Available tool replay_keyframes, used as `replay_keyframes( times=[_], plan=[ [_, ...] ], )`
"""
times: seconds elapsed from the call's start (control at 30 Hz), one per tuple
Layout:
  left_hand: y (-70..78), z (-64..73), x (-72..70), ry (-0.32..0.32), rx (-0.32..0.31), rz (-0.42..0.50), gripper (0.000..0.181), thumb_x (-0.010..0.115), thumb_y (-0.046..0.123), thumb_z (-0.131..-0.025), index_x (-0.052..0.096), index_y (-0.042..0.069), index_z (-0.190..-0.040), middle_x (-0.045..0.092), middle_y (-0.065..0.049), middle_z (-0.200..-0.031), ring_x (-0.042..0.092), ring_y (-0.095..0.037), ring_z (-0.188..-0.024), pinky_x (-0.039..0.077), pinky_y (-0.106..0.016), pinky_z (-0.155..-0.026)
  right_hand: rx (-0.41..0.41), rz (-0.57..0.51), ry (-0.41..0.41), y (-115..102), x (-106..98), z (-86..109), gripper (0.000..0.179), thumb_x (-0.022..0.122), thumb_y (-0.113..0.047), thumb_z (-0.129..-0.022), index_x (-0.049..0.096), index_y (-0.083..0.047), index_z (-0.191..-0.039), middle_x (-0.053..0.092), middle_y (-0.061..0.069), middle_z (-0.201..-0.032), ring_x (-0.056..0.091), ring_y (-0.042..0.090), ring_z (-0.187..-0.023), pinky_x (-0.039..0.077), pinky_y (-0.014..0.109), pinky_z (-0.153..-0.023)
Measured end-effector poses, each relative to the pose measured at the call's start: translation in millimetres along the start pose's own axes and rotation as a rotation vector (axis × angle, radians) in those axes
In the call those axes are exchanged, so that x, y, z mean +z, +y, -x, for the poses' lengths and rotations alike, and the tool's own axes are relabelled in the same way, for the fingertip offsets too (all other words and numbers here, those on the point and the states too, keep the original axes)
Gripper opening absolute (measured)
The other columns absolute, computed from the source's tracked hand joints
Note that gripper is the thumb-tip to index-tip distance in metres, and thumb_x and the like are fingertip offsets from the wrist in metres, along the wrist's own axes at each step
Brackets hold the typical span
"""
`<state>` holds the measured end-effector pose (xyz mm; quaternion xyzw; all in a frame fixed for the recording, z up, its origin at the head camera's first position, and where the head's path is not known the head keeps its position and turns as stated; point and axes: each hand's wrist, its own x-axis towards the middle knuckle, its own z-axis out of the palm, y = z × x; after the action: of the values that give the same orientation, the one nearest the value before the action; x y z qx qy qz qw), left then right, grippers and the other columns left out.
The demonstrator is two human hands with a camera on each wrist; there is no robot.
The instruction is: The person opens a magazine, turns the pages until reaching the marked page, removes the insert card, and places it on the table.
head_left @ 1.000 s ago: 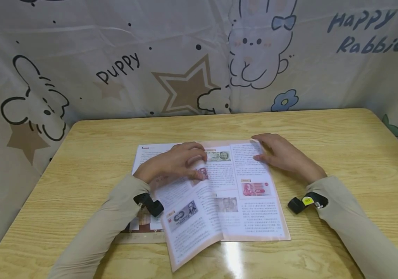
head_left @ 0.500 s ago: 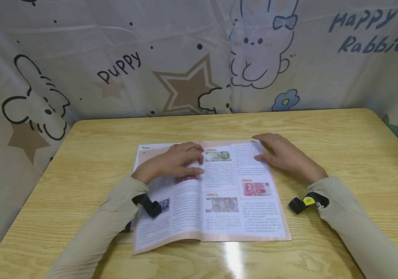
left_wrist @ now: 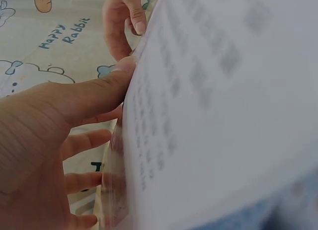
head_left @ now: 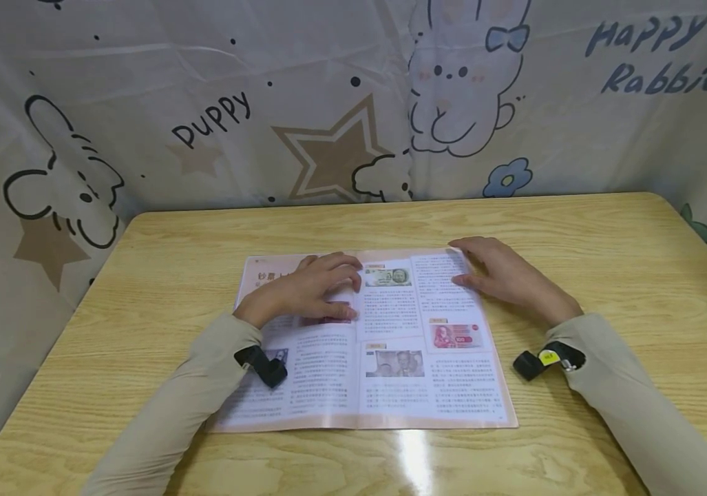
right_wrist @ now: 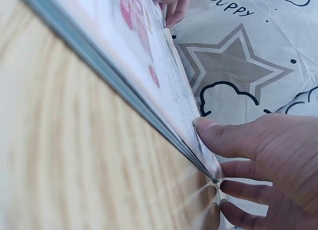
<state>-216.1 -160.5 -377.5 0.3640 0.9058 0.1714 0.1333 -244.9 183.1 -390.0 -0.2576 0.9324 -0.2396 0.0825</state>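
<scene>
An open magazine (head_left: 390, 399) with banknote pictures and columns of print lies flat on the wooden table. My left hand (head_left: 310, 289) rests on the upper part of its left page, fingers loosely spread toward the spine; in the left wrist view that hand's thumb (left_wrist: 107, 91) presses on the page. At the magazine's upper right corner is my right hand (head_left: 502, 275), its thumb on the page. The right wrist view shows the other fingers (right_wrist: 246, 190) of this hand relaxed against the corner edge, where the stacked pages are visible.
The pale wood table (head_left: 607, 262) spreads around the magazine. Behind it hangs a printed cloth (head_left: 204, 55) with cartoon animals and stars. A black strap device (head_left: 260, 365) sits on the left wrist, another black strap device (head_left: 533, 364) on the right.
The left page, lifted and partly turned a second ago, has come down to the left and now lies flat. The left thumb has shifted slightly; my right hand has stayed at the corner.
</scene>
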Motion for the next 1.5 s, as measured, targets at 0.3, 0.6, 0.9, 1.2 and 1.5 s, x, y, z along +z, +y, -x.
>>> replay_keyframes(
  times=[0.3, 0.6, 0.9, 1.2, 1.5],
  plan=[
    [-2.8, 1.5, 4.6, 0.01, -0.016, 0.015, 0.038, 0.068, 0.047, -0.087, 0.053, 0.023, -0.112, 0.034, -0.002, -0.149, 0.024, -0.021, -0.142, 0.012, -0.058, -0.111, -0.006, 0.011, -0.013, -3.6, -1.4, 0.3, 0.061, 0.067, -0.02, -0.092, 0.041, 0.0, -0.144, 0.041, 0.024, -0.145, 0.033, 0.043, -0.136, 0.025, 0.057, -0.11],
    [-3.5, 5.5, 8.4, 0.024, -0.038, 0.062, 0.039, 0.068, 0.046, -0.088, 0.054, 0.022, -0.116, 0.027, -0.004, -0.156, 0.009, -0.032, -0.147, 0.001, -0.059, -0.114, -0.017, 0.015, 0.013, -3.1, 1.0, -0.4, 0.06, 0.069, -0.015, -0.091, 0.043, -0.001, -0.143, 0.044, 0.021, -0.145, 0.037, 0.04, -0.135, 0.029, 0.054, -0.109],
    [-6.1, 6.8, 13.1, 0.032, -0.041, 0.097, 0.043, 0.069, 0.046, -0.086, 0.052, 0.022, -0.118, 0.022, -0.003, -0.159, 0.004, -0.031, -0.148, -0.004, -0.056, -0.114, -0.044, 0.065, 0.046, -5.6, 2.2, 0.5, 0.06, 0.07, -0.015, -0.09, 0.044, 0.004, -0.14, 0.044, 0.023, -0.14, 0.041, 0.04, -0.13, 0.031, 0.054, -0.108],
    [-3.1, 2.1, 8.0, 0.015, -0.054, 0.047, 0.044, 0.07, 0.051, -0.084, 0.052, 0.023, -0.114, 0.025, -0.004, -0.158, 0.009, -0.032, -0.147, 0.002, -0.058, -0.114, -0.03, 0.114, 0.05, -5.9, 2.1, 1.4, 0.062, 0.069, -0.016, -0.091, 0.041, 0.008, -0.141, 0.041, 0.024, -0.136, 0.044, 0.038, -0.122, 0.036, 0.054, -0.104],
    [4.7, -2.9, 3.6, 0.016, -0.067, 0.027, 0.042, 0.071, 0.05, -0.083, 0.053, 0.021, -0.107, 0.025, -0.011, -0.156, 0.015, -0.029, -0.146, 0.007, -0.061, -0.112, -0.009, 0.113, 0.035, -7.5, 1.4, 1.2, 0.058, 0.069, -0.018, -0.091, 0.045, 0.007, -0.138, 0.04, 0.027, -0.142, 0.036, 0.044, -0.132, 0.028, 0.056, -0.109]
  ],
)
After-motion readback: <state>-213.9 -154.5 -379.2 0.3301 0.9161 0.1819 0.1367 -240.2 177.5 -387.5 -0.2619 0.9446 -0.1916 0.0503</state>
